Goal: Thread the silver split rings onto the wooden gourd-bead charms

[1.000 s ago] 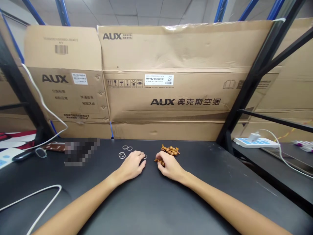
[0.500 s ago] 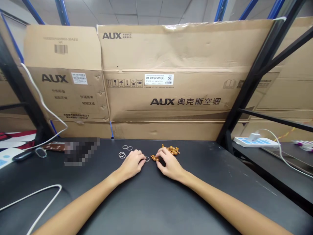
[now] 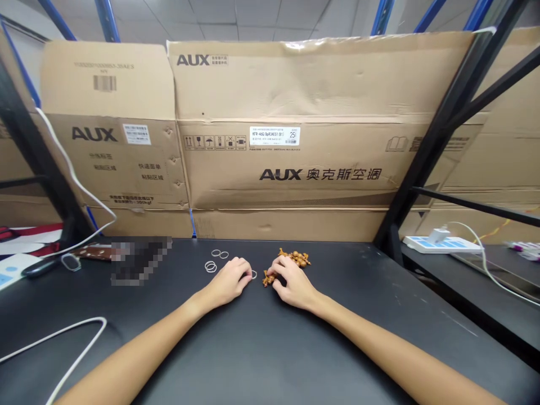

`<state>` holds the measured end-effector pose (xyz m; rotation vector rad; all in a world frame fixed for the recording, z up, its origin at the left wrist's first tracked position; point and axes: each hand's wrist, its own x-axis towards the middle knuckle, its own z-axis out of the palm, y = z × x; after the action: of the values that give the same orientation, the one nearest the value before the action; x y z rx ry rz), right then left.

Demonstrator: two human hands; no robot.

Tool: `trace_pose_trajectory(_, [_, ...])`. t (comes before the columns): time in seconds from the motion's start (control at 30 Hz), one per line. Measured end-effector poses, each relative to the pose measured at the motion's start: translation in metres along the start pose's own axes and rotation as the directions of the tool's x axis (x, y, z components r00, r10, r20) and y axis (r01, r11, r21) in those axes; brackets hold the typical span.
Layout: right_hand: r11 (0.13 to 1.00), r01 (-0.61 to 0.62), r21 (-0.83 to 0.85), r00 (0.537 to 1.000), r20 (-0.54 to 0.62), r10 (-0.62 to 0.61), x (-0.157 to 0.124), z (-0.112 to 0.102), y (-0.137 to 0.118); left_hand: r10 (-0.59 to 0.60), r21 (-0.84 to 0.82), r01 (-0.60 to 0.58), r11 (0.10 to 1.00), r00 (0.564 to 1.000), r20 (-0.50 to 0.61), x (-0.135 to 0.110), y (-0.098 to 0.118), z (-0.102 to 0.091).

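My left hand (image 3: 230, 278) is closed, with thumb and forefinger pinching a thin silver metal ring (image 3: 255, 275) just above or on the black table. My right hand (image 3: 294, 286) is curled closed around a small brown gourd-shaped carved pendant (image 3: 267, 279), whose lower end sticks out to the left of the fingertips. Behind that hand lies a pile of similar glossy brown pendants (image 3: 300, 259), partly hidden by the knuckles. Beyond my left hand several more metal rings (image 3: 210, 267) rest flat, some overlapping. A narrow gap separates the two hands.
Large cardboard panels (image 3: 320, 101) stand along the table's back edge. Black rack posts (image 3: 426, 135) rise on both sides. At left are a white cable (image 3: 84, 320), a blurred dark item (image 3: 145, 261) and a power strip (image 3: 9, 270); another power strip (image 3: 459, 246) lies at right.
The brown pendant at my right fingertips has turned, its free end now pointing more downward, and my right hand has shifted slightly right. My left hand and the ring barely moved.
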<state>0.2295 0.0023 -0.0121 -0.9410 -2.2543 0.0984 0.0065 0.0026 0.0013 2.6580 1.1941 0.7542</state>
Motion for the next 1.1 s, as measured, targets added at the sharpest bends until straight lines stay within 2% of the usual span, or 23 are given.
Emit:
trace_pose_trajectory(0.27, [1.0,0.015,0.02,0.999,0.049,-0.016,0.0,0.0,-0.002,0.036,-0.012,-0.036,0.999,0.999,0.031,-0.002,0.002,0.0])
trace_pose_trajectory(0.57, [0.997,0.058,0.059,0.995,0.081,-0.063,-0.001,0.002,0.0,0.025,-0.091,-0.025,0.996,1.0,-0.002,-0.003,0.004,0.003])
trace_pose_trajectory(0.9, [0.988,0.093,0.123,0.993,0.063,-0.101,0.001,-0.001,-0.001,0.118,-0.09,-0.122,0.988,0.992,-0.054,-0.002,0.011,0.002])
trace_pose_trajectory(1.1, [0.974,0.064,0.216,0.994,0.075,-0.082,0.0,0.003,-0.005,0.182,-0.014,-0.183,0.983,0.982,-0.047,-0.002,0.017,0.0])
